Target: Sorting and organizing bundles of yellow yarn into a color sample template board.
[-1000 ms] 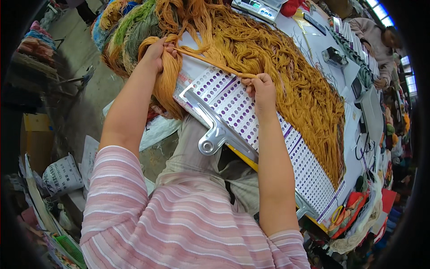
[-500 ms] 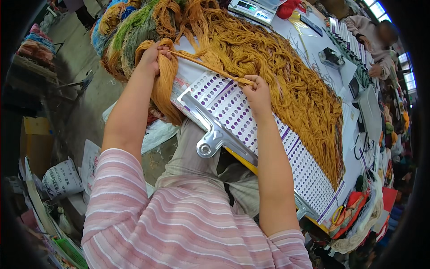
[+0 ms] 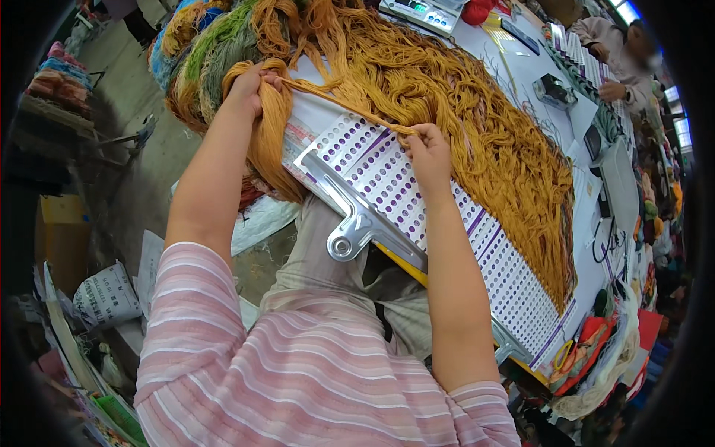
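Observation:
My left hand point(image 3: 257, 89) is closed around the top of an orange-gold hank of yarn point(image 3: 275, 138) that hangs over the table's near left edge. A thin twisted strand of the same yarn point(image 3: 339, 102) runs taut from it to my right hand point(image 3: 428, 153), whose fingers pinch its end. Beneath the strand lies a white sheet with rows of purple dots point(image 3: 395, 182), held along its near side by a large metal clip point(image 3: 350, 220). Beyond my hands a broad heap of golden yarn point(image 3: 454, 104) covers much of the table.
Green and blue yarn bundles point(image 3: 223, 56) hang at the far left. A digital scale point(image 3: 421, 13) stands at the back beside a red yarn ball point(image 3: 479, 10). Yellow-handled scissors point(image 3: 564, 355) lie at the right. Another person point(image 3: 614, 59) sits across the table. A cardboard box point(image 3: 63, 231) stands at left.
Both hands keep their hold on the yarn and have barely shifted. The view has moved slightly, and the person across the table has changed posture a little.

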Demonstrator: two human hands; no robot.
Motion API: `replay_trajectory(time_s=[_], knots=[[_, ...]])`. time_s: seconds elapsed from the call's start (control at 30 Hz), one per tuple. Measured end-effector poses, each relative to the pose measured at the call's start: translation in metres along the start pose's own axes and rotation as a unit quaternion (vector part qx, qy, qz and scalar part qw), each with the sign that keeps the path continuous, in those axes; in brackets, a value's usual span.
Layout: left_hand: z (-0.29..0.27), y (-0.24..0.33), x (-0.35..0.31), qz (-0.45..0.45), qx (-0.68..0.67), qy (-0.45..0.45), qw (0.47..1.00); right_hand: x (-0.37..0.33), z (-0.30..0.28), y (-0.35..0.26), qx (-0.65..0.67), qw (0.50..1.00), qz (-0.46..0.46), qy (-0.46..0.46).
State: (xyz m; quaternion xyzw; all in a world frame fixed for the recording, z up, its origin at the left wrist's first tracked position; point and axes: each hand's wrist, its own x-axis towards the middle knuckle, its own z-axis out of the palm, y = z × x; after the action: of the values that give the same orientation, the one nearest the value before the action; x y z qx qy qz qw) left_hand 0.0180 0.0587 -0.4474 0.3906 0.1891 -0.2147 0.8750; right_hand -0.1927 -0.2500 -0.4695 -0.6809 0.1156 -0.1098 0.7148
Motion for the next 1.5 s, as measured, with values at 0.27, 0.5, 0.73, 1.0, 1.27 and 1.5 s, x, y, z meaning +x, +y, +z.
replay_trajectory(time_s=[0.27,0.5,0.73,1.0,1.27,1.5], knots=[[0.038,0.082,0.019,0.197,-0.028,-0.1,0.975,-0.007,0.025,-0.011,-0.425,0.898,-0.089,0.072],[0.12,0.102,0.071,0.274,-0.047,-0.242,0.93,-0.001,0.021,-0.003,-0.401,0.907,-0.081,0.094],[0.139,0.046,-0.019,0.065,0.302,-0.186,0.933,-0.007,0.02,-0.004,-0.278,0.949,-0.097,0.114],[0.133,-0.04,-0.193,-0.02,0.037,-0.55,0.834,-0.08,0.043,-0.122,-0.092,0.955,-0.261,0.104],[0.125,-0.078,-0.242,-0.084,0.026,-0.613,0.785,-0.132,0.027,-0.175,-0.31,0.894,-0.323,0.031],[0.11,-0.086,-0.251,-0.131,0.019,-0.641,0.756,-0.134,0.011,-0.173,0.06,0.982,-0.049,-0.171]])
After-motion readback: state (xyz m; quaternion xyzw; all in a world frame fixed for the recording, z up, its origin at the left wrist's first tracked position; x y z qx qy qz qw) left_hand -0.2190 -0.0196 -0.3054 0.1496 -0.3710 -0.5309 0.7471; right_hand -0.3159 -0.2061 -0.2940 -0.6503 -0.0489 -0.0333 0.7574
